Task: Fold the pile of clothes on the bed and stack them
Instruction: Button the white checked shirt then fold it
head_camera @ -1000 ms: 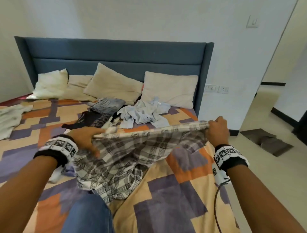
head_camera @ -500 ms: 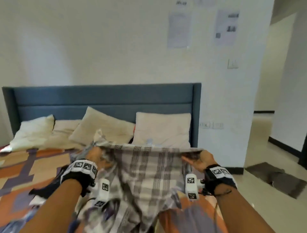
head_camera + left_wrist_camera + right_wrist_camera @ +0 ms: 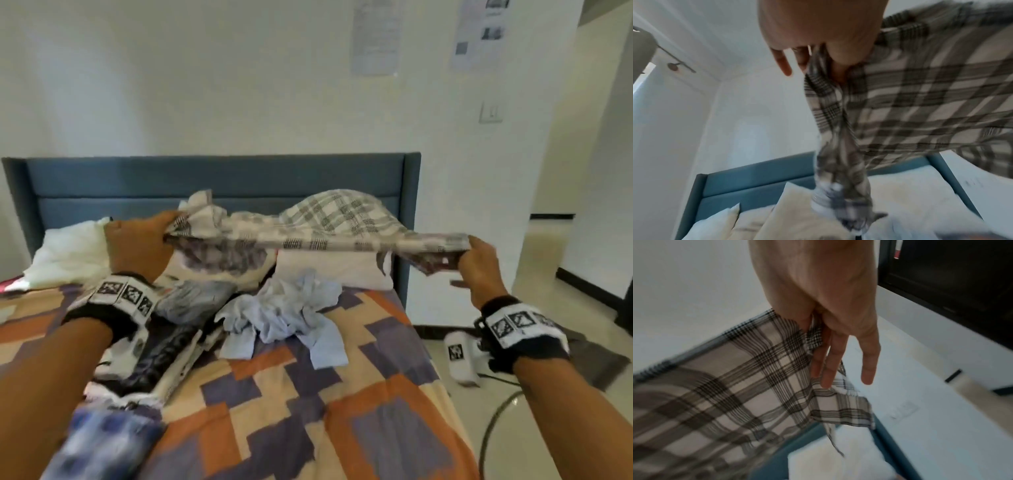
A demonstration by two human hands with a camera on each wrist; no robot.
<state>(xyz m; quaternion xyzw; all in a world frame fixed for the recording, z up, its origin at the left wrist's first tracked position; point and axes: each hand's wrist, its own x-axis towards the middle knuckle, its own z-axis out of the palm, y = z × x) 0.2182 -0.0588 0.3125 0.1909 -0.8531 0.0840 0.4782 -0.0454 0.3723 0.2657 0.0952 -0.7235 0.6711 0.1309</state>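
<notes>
Both hands up over the bed (image 3: 308, 428), w/ a plaid shirt (image 3: 329, 219) stretched between them in the air. Left hand (image 3: 137, 246) pinches one end of its edge, right hand (image 3: 479, 270) pinches the other; right's outer fingers hang straight. Under the shirt, on the bed: crumpled light blue garment (image 3: 284, 315), dark clothes (image 3: 164, 359) just left of it. Beyond, pillows (image 3: 68, 253) against the blue headboard (image 3: 222, 174).

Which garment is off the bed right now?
The plaid shirt, stretched in the air between left hand and right hand; the light blue shirt lies crumpled on the bed.
</notes>
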